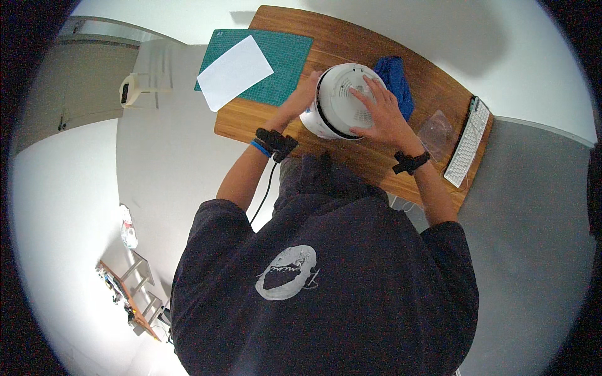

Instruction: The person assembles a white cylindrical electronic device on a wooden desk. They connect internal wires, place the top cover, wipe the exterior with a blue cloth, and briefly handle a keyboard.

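Note:
A white, drum-shaped appliance (pixel 338 109), possibly a small rice cooker, is tipped over above the table's front part with its vented round base facing up toward me. Along its left side my left hand (pixel 303 95) is closed around the wall; some fingers are hidden behind it. My right hand (pixel 385 119) lies on the base with fingers spread, touching the vented surface near its right edge. A crumpled blue cloth or bag (pixel 395 84) sits just beyond that hand.
The brown wooden table (pixel 364 37) bears a green cutting mat (pixel 288 56) with a white paper sheet (pixel 235 72) at left. At right lie a clear plastic bag (pixel 434 131) and a white keyboard (pixel 467 145). A black cable (pixel 268 185) hangs from my left wrist strap.

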